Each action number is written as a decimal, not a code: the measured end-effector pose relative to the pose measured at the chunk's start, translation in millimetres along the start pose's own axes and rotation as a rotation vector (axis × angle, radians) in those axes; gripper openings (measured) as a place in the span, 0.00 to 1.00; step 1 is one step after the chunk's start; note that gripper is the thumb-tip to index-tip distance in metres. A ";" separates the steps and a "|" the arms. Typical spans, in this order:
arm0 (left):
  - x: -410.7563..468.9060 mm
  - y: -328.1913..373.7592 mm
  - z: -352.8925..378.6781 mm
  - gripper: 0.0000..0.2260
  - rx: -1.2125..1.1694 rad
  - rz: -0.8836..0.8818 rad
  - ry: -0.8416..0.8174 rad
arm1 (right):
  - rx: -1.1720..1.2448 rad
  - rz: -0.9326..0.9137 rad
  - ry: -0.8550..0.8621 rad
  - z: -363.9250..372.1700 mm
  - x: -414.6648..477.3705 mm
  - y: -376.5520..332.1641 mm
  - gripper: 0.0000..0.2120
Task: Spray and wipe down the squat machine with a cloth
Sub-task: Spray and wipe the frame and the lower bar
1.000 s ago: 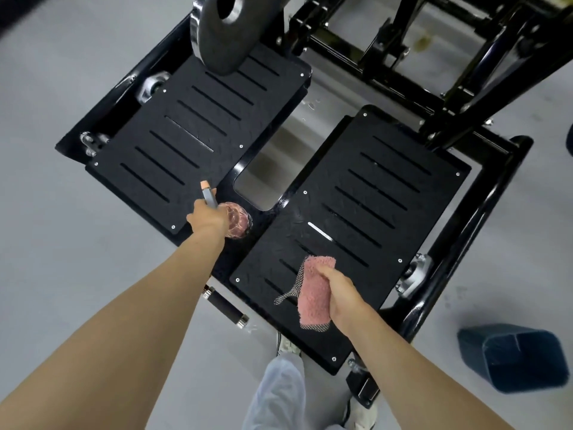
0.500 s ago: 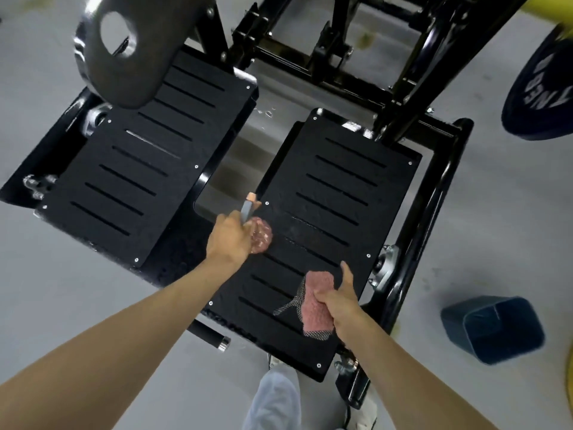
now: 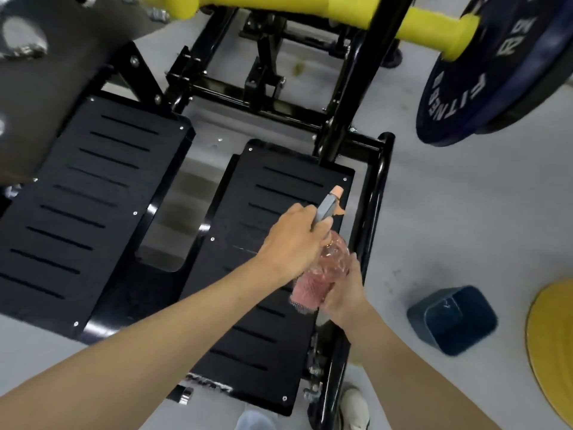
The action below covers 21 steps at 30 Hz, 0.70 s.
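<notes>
The squat machine has two black slotted footplates, a left one (image 3: 83,209) and a right one (image 3: 263,333). My left hand (image 3: 294,237) grips a clear pink spray bottle (image 3: 336,256) by its grey trigger head, above the right plate's right edge. My right hand (image 3: 344,293) holds a pink cloth (image 3: 307,293) just below the bottle, and the cloth touches the bottle's lower part. The bottle's nozzle points up and away from me.
A black frame tube (image 3: 372,212) runs along the right plate. A yellow bar (image 3: 431,29) carries a dark blue weight plate (image 3: 496,72) at upper right. A blue bin (image 3: 452,321) lies on the grey floor. A yellow disc (image 3: 552,346) sits at the right edge.
My left hand carried the spray bottle rightward from the gap between the plates to the right plate's edge. It now meets the cloth in my right hand. The view swung right.
</notes>
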<state>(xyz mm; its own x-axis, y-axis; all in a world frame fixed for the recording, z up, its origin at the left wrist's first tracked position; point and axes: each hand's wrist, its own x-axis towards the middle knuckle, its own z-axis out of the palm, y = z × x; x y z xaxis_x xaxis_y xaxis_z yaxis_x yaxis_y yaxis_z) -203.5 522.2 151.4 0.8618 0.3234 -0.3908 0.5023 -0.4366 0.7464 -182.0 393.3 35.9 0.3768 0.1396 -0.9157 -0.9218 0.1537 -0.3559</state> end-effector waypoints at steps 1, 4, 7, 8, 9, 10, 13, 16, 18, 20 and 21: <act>1.8 6.6 8.1 0.15 0.016 0.036 -0.010 | 0.008 -0.024 -0.017 -5.4 0.0 -4.6 0.31; 9.1 16.2 36.3 0.11 0.080 0.153 -0.018 | 0.017 -0.078 -0.066 -26.3 3.8 -15.7 0.27; 14.5 29.7 65.6 0.21 -0.126 0.139 -0.186 | -0.027 -0.168 -0.149 -46.9 12.6 -34.8 0.18; 17.4 34.9 76.1 0.27 -0.169 0.137 -0.237 | -0.030 -0.177 -0.163 -50.7 15.0 -43.7 0.18; 22.0 43.0 86.4 0.30 -0.157 0.144 -0.255 | -0.007 -0.182 -0.176 -55.8 15.2 -55.1 0.18; 26.8 46.6 94.1 0.31 -0.133 0.154 -0.245 | -0.001 -0.190 -0.214 -57.8 14.1 -62.9 0.16; 52.7 74.0 119.4 0.29 -0.168 0.097 -0.102 | -0.015 -0.167 -0.211 -72.6 8.8 -98.4 0.15; 81.6 99.4 142.6 0.22 -0.265 -0.011 0.082 | -0.038 -0.015 -0.184 -86.4 14.0 -128.8 0.25; 100.2 113.6 158.2 0.22 -0.289 -0.057 0.163 | -0.083 0.045 -0.143 -94.5 22.4 -150.3 0.26; 116.2 123.0 168.8 0.25 -0.326 -0.077 0.202 | -0.107 0.077 -0.135 -99.1 27.2 -168.6 0.25; 124.8 128.1 173.6 0.26 -0.352 -0.092 0.200 | -0.116 0.105 -0.132 -102.9 33.4 -176.3 0.26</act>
<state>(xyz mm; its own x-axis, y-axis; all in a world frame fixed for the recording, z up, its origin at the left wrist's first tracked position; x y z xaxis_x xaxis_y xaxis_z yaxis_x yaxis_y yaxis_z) -19.3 360.9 104.7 0.7665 0.5193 -0.3780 0.4918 -0.0960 0.8654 -16.2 270.2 48.9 0.2801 0.2775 -0.9190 -0.9580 0.0188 -0.2863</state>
